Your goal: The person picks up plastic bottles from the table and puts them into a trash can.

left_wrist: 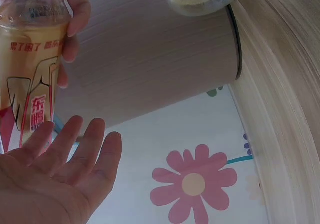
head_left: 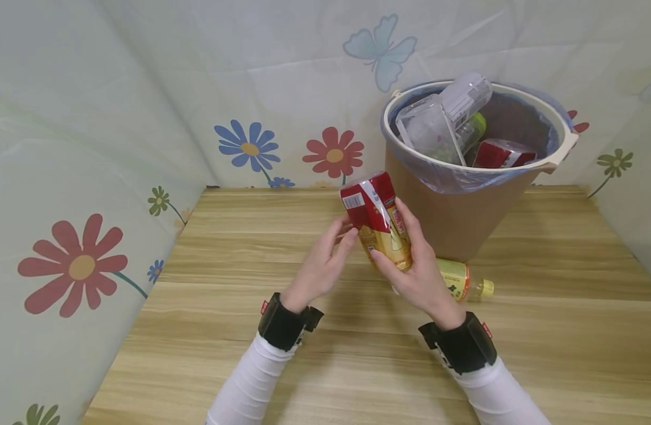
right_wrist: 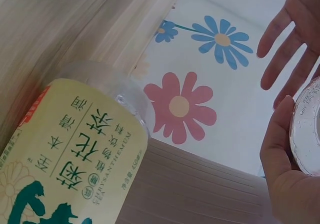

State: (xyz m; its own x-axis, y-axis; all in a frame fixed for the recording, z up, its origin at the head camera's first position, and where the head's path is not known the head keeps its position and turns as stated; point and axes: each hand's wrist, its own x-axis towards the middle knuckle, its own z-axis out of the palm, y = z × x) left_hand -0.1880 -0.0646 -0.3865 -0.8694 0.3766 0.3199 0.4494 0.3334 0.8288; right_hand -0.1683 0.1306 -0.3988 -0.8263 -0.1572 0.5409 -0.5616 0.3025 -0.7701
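My right hand (head_left: 418,277) grips a plastic drink bottle (head_left: 375,212) with a red and gold label, tilted above the table. In the left wrist view, the right hand's fingers (left_wrist: 75,13) wrap the bottle (left_wrist: 30,73) near its neck. The left hand (head_left: 320,262) is beside the bottle, its fingers (left_wrist: 92,144) extended and spread in the left wrist view. Whether they touch the bottle is hard to tell. On the table behind the right hand lies a yellow-labelled chrysanthemum tea bottle (head_left: 455,280), partly hidden, its yellow cap pointing right.
A brown bin (head_left: 442,212) with a pale rim and bluish liner stands at the back right of the wooden table (head_left: 224,330). Inside it are several containers, including a clear plastic one (head_left: 428,130) and a red-labelled bottle (head_left: 503,154). A flower-patterned sheet (head_left: 283,71) hangs behind.
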